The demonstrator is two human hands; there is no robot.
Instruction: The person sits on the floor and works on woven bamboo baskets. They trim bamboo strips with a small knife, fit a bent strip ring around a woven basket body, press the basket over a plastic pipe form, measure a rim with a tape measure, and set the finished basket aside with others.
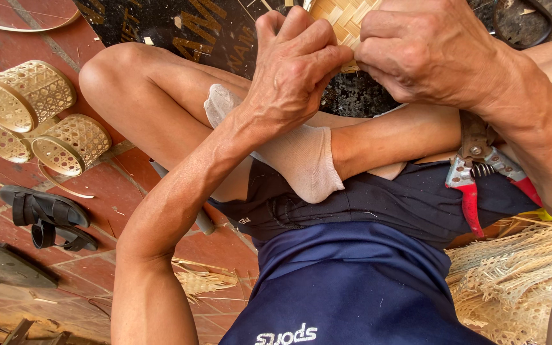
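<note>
Outdoors perhaps, on red floor tiles [129,191], left hand [295,70] and right hand [429,51] (fingers closed) pinch a woven bamboo piece [343,16].

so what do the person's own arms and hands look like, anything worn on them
Both are bare: no sleeves, gloves, watch or rings show. The left hand and right hand are veined and sinewy, with lean forearms and visible tendons.

count, taken outward from the red-handled pruning shears [480,176], one pair: one woven bamboo mat [343,16] above them; three woven cylinder baskets [25,94] far left; two black sandals [49,217] below those baskets; two hands [295,70].
</note>
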